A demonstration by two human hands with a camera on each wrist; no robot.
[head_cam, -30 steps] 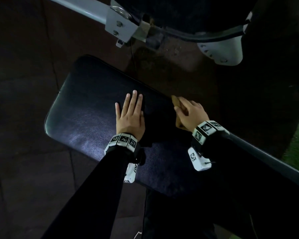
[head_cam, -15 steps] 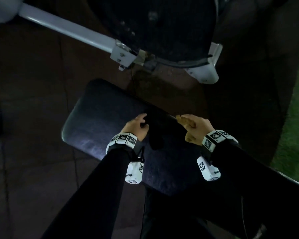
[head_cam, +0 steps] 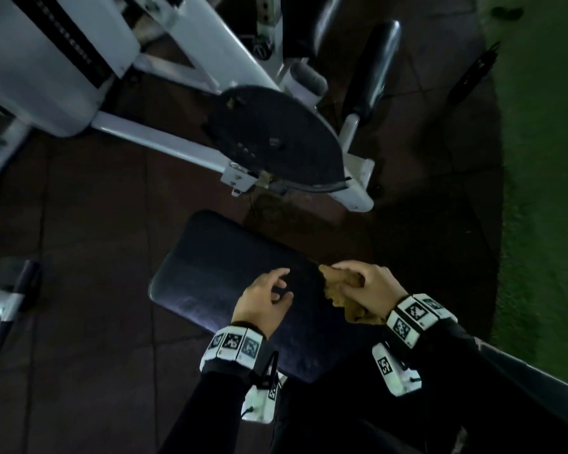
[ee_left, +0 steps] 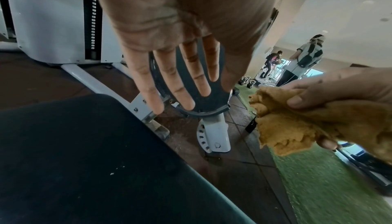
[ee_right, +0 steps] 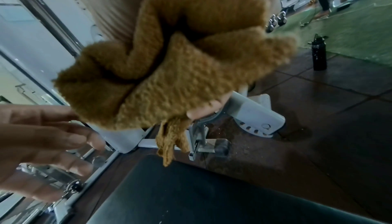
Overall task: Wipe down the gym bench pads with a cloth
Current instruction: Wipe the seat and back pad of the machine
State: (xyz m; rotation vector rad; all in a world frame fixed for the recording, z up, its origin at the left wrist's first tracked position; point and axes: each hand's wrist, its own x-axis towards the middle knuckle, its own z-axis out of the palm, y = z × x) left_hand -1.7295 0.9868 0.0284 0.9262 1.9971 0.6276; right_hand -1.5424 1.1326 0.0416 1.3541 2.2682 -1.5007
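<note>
Both hands have lifted off the surface (head_cam: 210, 276) since a second ago. Left hand (head_cam: 265, 301) hovers above the pad's middle, fingers spread and empty. Right hand (head_cam: 363, 288) grips the bunched tan cloth (head_cam: 336, 294) over the pad's right edge, one loose corner hanging down. Bare pad stretches away to its rounded far end, with the white machine frame (head_cam: 164, 144) beyond
</note>
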